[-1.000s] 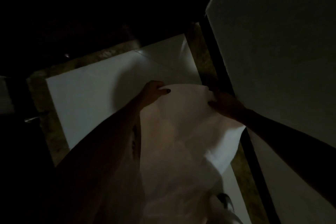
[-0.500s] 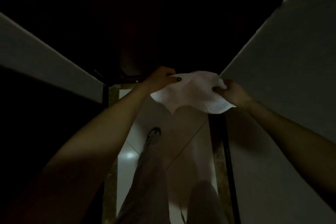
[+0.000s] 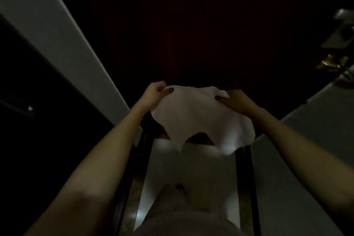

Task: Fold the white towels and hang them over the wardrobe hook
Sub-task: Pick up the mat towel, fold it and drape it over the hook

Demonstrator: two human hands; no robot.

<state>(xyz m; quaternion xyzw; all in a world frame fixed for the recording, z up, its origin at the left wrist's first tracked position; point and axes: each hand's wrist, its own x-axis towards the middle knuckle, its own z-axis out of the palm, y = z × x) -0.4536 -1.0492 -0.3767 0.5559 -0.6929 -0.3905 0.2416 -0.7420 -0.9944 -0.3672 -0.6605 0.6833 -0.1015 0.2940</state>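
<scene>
A white towel point(image 3: 199, 119) is stretched out in mid-air at the middle of the head view, its lower edge hanging loose and uneven. My left hand point(image 3: 154, 95) pinches its upper left corner between thumb and fingers. My right hand point(image 3: 236, 101) grips the upper right corner. Both arms reach forward from the bottom corners. Behind the towel stands a very dark reddish surface point(image 3: 191, 34). No hook can be made out in the dim light.
A pale wall panel point(image 3: 57, 30) slants down on the left, another pale wall point(image 3: 316, 120) on the right. A metal door handle point(image 3: 329, 64) shows at the far right. Below lies a white tiled floor point(image 3: 201, 165) with dark borders and my legs point(image 3: 172, 207).
The view has tilted up from the floor to the dark surface ahead. Both hands have lifted the towel and pulled its top edge wider apart.
</scene>
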